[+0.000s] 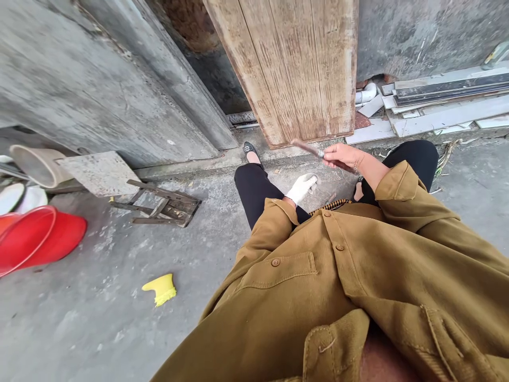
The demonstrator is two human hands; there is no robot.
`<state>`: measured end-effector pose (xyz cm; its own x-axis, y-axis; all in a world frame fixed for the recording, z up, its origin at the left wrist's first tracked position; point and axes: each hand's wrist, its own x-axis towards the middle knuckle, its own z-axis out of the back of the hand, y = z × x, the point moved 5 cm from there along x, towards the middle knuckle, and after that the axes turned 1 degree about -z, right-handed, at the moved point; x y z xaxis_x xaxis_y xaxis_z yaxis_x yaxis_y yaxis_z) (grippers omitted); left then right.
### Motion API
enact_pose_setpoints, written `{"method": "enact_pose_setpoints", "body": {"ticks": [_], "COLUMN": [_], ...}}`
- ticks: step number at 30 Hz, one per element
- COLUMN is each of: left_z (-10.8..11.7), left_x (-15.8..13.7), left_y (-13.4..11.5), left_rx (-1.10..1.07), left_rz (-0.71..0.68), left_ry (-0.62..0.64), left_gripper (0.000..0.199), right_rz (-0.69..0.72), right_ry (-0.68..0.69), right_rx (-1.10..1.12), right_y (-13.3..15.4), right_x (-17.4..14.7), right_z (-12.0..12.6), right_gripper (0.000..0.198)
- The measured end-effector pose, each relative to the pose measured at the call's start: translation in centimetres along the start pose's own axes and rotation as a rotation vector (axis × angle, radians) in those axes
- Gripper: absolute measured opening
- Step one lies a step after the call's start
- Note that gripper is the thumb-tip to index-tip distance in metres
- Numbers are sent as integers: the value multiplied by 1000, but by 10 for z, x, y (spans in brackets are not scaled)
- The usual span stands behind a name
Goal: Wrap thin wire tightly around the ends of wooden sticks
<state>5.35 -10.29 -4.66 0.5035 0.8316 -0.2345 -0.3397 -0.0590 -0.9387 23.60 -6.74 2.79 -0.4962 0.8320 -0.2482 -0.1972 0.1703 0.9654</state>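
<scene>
In the head view, my bare right hand [340,155] is closed around a slim brown tool [307,147]. The tool lies slantwise, with a greyish band just in front of my fingers; its exact kind is unclear. Lower and to the left, my left hand [303,188] wears a white glove. Its fingers are curled together near the concrete ground, and whatever they may hold is hidden. A weathered plank panel [296,69] leans on the wall beyond both hands, its lower edge close to the tool's tip.
A small wooden stool [167,206] lies on its side to the left, by a white board [101,172]. Farther left are a red bucket [59,236] and a beige bucket [34,164]. A yellow piece [161,289] lies on the floor. Stacked strips [449,114] line the right wall.
</scene>
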Motion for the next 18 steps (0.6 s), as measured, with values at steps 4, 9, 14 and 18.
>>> {"method": "enact_pose_setpoints", "body": {"ticks": [4,9,14,18], "left_z": [-10,-12,-5,3], "left_x": [-2,-1,4,8], "left_y": [0,-3,-1,0], "left_rx": [10,5,-17,-50], "left_rz": [3,-18,-27,-66], "left_ry": [50,42,-18,-94], "left_gripper": [41,39,33,33], "right_rz": [-206,-463,-610,-531], "right_ry": [-300,-72,326,648], "right_rx": [-503,-1018,-979,-656], "right_y": [-11,-36,-55,-51], "right_x": [10,15,1,-11], "right_z": [21,15,-6,-23], "right_gripper": [25,16,14,28]}}
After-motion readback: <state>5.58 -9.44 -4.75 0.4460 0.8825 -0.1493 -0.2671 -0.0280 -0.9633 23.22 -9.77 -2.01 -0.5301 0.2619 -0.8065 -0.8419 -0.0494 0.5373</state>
